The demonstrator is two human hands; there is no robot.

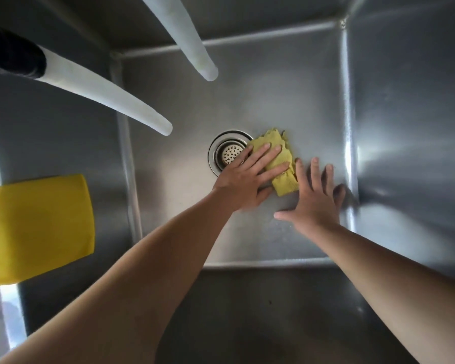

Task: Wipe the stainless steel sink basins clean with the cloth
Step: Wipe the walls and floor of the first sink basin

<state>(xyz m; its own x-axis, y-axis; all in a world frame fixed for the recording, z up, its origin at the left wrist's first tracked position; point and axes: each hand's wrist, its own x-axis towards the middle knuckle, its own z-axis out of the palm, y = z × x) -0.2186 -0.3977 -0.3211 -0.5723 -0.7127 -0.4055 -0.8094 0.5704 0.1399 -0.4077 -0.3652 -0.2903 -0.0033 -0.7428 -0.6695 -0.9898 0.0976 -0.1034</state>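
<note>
Yellow cover (pixel 37 227) at 9 o'clock hangs at the left edge of the view, over the left wall of the basin; what it is I cannot tell. Two pale spouts (pixel 111 98) come in from 10 and 12 o'clock and end above the basin floor. The drain (pixel 227 152) with its perforated strainer sits near the centre. The left hand (pixel 247 179) lies partly on it, fingers straight and spread, pressing the cloth (pixel 281 166) flat on the floor just at 3 o'clock of the drain. The right hand (pixel 315 198), also with fingers straight and apart, rests flat on the bare steel touching the cloth's right edge, and it grips nothing. To wipe well, I think the left palm should keep even pressure and move the cloth in overlapping strokes toward the corners, while the right hand only steadies the body. The seam along the right wall probably needs slower passes. The sink basin (pixel 286 82) is brushed steel, dull and a little wet near the hands, with bright reflections on the right wall at 3 o'clock. The room outside is hardly visible.
</note>
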